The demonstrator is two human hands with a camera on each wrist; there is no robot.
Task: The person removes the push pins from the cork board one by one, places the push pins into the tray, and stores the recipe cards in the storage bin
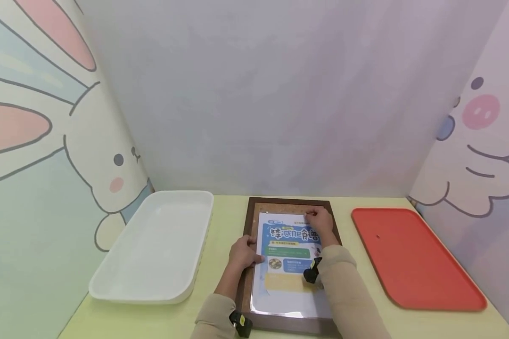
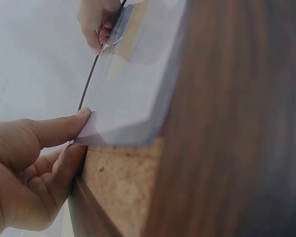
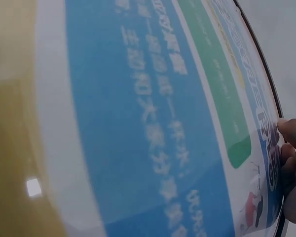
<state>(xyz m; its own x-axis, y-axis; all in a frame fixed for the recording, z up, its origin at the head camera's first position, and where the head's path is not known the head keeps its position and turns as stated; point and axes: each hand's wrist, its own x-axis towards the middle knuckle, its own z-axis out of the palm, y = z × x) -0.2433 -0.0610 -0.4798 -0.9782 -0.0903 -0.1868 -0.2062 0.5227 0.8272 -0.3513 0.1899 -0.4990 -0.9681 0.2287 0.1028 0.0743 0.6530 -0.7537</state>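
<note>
A glossy printed poster (image 1: pixel 286 263) in a clear sleeve lies over a cork board (image 1: pixel 282 207) with a dark wooden frame (image 1: pixel 254 207). At its left edge, about halfway down, my left hand (image 1: pixel 242 252) pinches the sleeve; in the left wrist view, the left thumb and fingers (image 2: pixel 59 131) grip that edge above the cork. My right hand (image 1: pixel 321 221) is at the poster's upper right corner, its thumb and bent fingers pinching there. The right wrist view catches these fingertips (image 3: pixel 288 128) close together at the poster's edge, what lies between them mostly hidden.
To the left stands a white plastic tray (image 1: pixel 152 249) with raised sides. A red tray (image 1: pixel 420 263) lies to the right, bearing a tiny dark thing (image 1: pixel 378 236). Cartoon-printed panels and a pale wall (image 1: pixel 280 103) enclose the yellow table (image 1: pixel 220 282).
</note>
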